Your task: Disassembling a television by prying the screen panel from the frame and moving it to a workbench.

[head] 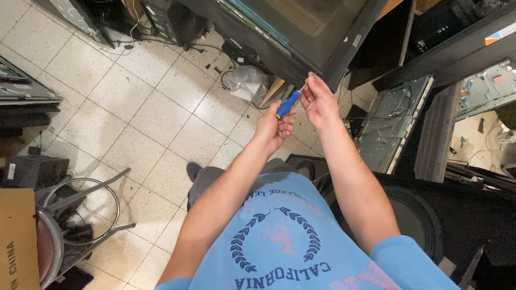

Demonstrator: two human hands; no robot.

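Note:
My left hand point(273, 128) grips the blue and yellow handle of a screwdriver point(288, 103), which slants up to the right. My right hand point(317, 100) pinches the thin metal shaft near its tip, just below the dark frame of a flat screen panel point(344, 53) that leans overhead. The tip sits close to the frame's lower edge; whether it touches is unclear. Both forearms reach out from a light blue shirt.
White tiled floor point(134, 113) lies to the left. A crumpled plastic bag point(246, 81) and cables rest under the panel. An opened metal chassis point(395, 121) stands right, a black speaker box point(430, 220) lower right, a metal stool point(80, 215) and cardboard box point(16, 241) lower left.

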